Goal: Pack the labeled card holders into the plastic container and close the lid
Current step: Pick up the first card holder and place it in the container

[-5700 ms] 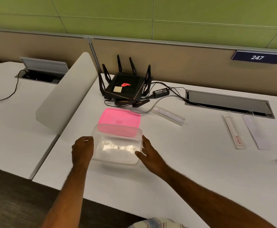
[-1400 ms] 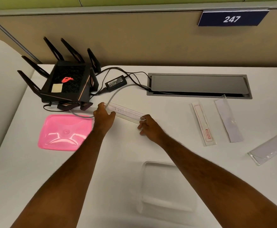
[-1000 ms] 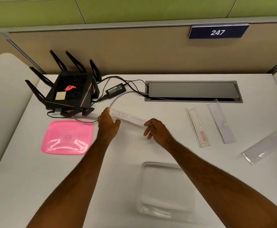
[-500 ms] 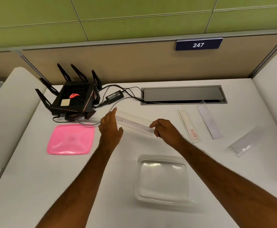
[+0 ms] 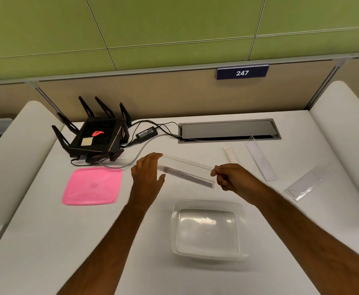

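A long clear card holder (image 5: 187,172) with a label strip is held above the white desk between both hands. My left hand (image 5: 147,174) grips its left end and my right hand (image 5: 229,176) pinches its right end. The clear plastic container (image 5: 206,229) sits open and empty on the desk just below the hands. Its pink lid (image 5: 92,186) lies flat to the left. Three more card holders lie to the right: one with a red-edged label (image 5: 230,155), a plain one (image 5: 260,160), and a slanted one (image 5: 307,184).
A black router (image 5: 95,135) with antennas stands at the back left, with a power adapter (image 5: 146,133) and cables running to a grey cable hatch (image 5: 227,129). Curved white dividers flank the desk on both sides. A sign reading 247 hangs on the back panel.
Both hands have lifted the card holder off the desk and brought it slightly nearer the container. The head view has tilted up and back, showing more wall.
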A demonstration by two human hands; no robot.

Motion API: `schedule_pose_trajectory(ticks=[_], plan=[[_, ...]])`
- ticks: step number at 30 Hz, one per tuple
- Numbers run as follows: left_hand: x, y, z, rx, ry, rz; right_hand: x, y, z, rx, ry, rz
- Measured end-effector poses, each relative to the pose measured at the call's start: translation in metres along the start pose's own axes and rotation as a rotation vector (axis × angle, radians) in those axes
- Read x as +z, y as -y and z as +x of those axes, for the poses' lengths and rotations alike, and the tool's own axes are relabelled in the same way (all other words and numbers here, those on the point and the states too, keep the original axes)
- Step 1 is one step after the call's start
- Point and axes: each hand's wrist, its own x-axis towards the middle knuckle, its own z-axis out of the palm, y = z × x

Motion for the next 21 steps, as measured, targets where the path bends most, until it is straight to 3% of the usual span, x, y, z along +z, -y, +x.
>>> schedule_pose_trajectory(ticks=[6,11,17,21], plan=[[-0.007,-0.009,-0.008,0.087,0.028,-0.040,-0.017,-0.003,-0.013,0.083,0.031,0.061],[-0.011,-0.011,-0.016,0.133,0.075,-0.053,-0.025,-0.011,-0.017,0.091,-0.057,-0.014],[-0.013,-0.014,-0.023,0.114,0.112,-0.108,-0.025,-0.028,-0.023,-0.098,-0.223,-0.258],[-0.012,-0.014,-0.028,0.081,0.125,-0.120,-0.023,-0.040,-0.030,-0.168,-0.253,-0.206]])
